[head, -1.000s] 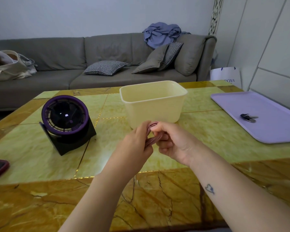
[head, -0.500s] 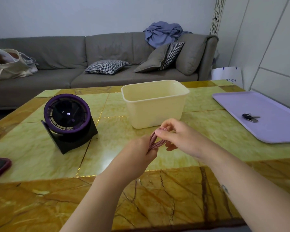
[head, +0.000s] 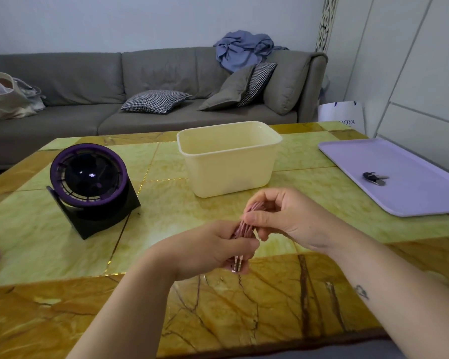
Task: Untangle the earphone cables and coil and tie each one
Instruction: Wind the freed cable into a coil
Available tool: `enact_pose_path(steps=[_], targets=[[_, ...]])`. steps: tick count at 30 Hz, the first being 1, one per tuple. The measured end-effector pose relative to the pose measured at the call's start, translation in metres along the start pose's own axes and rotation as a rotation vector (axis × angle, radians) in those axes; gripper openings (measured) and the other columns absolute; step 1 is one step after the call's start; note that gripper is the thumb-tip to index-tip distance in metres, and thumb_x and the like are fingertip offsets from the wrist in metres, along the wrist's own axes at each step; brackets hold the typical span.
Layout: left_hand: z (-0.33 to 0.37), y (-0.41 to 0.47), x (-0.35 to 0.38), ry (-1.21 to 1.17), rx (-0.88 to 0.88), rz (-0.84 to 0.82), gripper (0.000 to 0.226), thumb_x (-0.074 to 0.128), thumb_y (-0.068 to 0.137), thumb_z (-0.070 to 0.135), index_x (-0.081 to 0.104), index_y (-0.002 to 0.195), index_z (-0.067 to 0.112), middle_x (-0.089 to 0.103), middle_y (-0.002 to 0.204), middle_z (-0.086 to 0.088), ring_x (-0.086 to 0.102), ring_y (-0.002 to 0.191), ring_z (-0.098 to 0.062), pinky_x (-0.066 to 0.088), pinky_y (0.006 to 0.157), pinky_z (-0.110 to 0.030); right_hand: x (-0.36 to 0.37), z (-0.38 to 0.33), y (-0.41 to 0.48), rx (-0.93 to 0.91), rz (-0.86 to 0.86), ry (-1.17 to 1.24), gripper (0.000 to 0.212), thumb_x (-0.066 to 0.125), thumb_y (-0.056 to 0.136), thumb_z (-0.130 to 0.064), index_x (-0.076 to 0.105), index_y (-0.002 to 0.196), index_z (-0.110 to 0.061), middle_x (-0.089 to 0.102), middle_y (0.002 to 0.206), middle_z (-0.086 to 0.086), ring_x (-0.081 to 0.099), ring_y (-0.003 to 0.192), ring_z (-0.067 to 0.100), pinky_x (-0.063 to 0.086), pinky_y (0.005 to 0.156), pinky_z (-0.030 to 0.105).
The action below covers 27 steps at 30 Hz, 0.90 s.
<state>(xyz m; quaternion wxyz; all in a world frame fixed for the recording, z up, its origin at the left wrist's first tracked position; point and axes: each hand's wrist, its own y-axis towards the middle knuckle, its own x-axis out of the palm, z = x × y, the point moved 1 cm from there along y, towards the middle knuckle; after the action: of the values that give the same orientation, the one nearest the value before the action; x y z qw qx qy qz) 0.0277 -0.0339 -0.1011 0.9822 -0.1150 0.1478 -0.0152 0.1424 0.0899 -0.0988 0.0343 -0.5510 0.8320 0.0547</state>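
Fingers (head: 245, 246) of left hand (head: 208, 248) and right hand (head: 290, 221) clamp a coiled, pink, braided earphone cable (head: 244, 226) above the glossy marble desk (head: 166, 218), near a smooth cream rectangular tub (head: 231, 167). A white bag (head: 344, 116) reads "ROYA".

Bare left hand (head: 208, 248) and right hand (head: 288, 218), bare forearms; a small dark heart-shaped tattoo (head: 362, 292) marks the right forearm.

One head-worn view – looking forward and down, close over the table (head: 62, 255)
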Motion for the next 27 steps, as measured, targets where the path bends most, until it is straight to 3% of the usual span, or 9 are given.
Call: enact_pose_path(steps=[2,6,9,12,15,17,20,23,27], targets=[[0.000,0.006,0.004,0.012,0.010,0.029,0.023,0.050,0.097,0.023,0.056,0.074,0.028,0.052,0.073,0.008,0.060,0.073,-0.008,0.051,0.075,-0.025,-0.003,0.003,0.000,0.020,0.059,0.051,0.022,0.073,0.064,-0.021,0.066,0.079,-0.007,0.063,0.067,0.008,0.054,0.048,0.011,0.049,0.051,0.020],[-0.004,0.020,0.010,0.333,0.037,0.313,0.013,0.049,0.095,0.032,0.055,0.091,0.021,0.061,0.078,0.002,0.063,0.075,-0.014,0.051,0.074,-0.036,-0.006,0.007,0.002,0.054,0.201,0.091,0.029,0.074,0.060,-0.025,0.068,0.080,-0.005,0.062,0.072,0.015,0.052,0.047,0.012,0.047,0.050,0.021],[-0.006,0.030,0.018,0.627,0.092,0.563,0.019,0.047,0.096,0.034,0.050,0.101,0.015,0.057,0.083,0.003,0.056,0.074,-0.019,0.040,0.060,-0.028,-0.009,0.009,0.004,0.079,0.294,0.113,0.022,0.076,0.070,-0.015,0.067,0.084,-0.001,0.063,0.067,0.009,0.053,0.046,0.012,0.048,0.049,0.022],[-0.011,0.039,0.023,0.859,0.152,0.729,0.024,0.044,0.098,0.031,0.045,0.110,0.010,0.053,0.099,0.001,0.057,0.084,-0.025,0.037,0.063,-0.030,-0.010,0.009,0.005,0.092,0.360,0.128,0.015,0.075,0.075,-0.010,0.068,0.085,-0.002,0.065,0.066,0.006,0.056,0.048,0.011,0.048,0.050,0.021],[-0.018,0.048,0.023,1.003,0.287,0.768,0.018,0.057,0.090,0.022,0.051,0.090,0.006,0.057,0.080,-0.006,0.059,0.057,-0.028,0.031,0.051,-0.030,-0.010,0.007,0.004,0.083,0.411,0.119,0.013,0.076,0.074,-0.009,0.069,0.084,-0.004,0.066,0.065,0.005,0.058,0.048,0.009,0.049,0.051,0.020],[-0.023,0.052,0.021,1.022,0.342,0.805,0.023,0.046,0.091,0.028,0.050,0.083,0.007,0.055,0.071,-0.005,0.055,0.048,-0.025,0.029,0.046,-0.028,-0.009,0.007,0.002,0.063,0.440,0.080,0.011,0.077,0.074,-0.008,0.070,0.082,-0.005,0.066,0.065,0.004,0.058,0.048,0.008,0.050,0.051,0.019],[-0.020,0.055,0.027,0.948,0.247,0.712,0.037,0.030,0.097,0.037,0.051,0.100,0.006,0.057,0.090,-0.007,0.059,0.074,-0.028,0.039,0.059,-0.033,-0.012,0.006,-0.002,0.041,0.457,0.001,0.010,0.079,0.073,-0.010,0.070,0.079,-0.009,0.066,0.062,0.000,0.059,0.049,0.008,0.051,0.053,0.019],[-0.017,0.057,0.031,0.782,0.208,0.672,0.030,0.034,0.099,0.034,0.045,0.107,0.008,0.055,0.103,-0.006,0.056,0.086,-0.027,0.046,0.073,-0.042,-0.020,0.004,-0.006,0.062,0.380,-0.033,0.014,0.079,0.072,-0.012,0.071,0.083,-0.010,0.068,0.066,0.000,0.061,0.054,0.009,0.051,0.057,0.020],[-0.008,0.060,0.039,0.552,0.147,0.593,0.025,0.037,0.099,0.033,0.045,0.099,0.009,0.059,0.093,-0.007,0.058,0.082,-0.026,0.047,0.075,-0.046,-0.042,0.000,-0.010,0.118,0.280,0.078,0.037,0.073,0.067,-0.028,0.069,0.099,-0.009,0.072,0.089,0.006,0.064,0.065,0.010,0.054,0.063,0.023]])
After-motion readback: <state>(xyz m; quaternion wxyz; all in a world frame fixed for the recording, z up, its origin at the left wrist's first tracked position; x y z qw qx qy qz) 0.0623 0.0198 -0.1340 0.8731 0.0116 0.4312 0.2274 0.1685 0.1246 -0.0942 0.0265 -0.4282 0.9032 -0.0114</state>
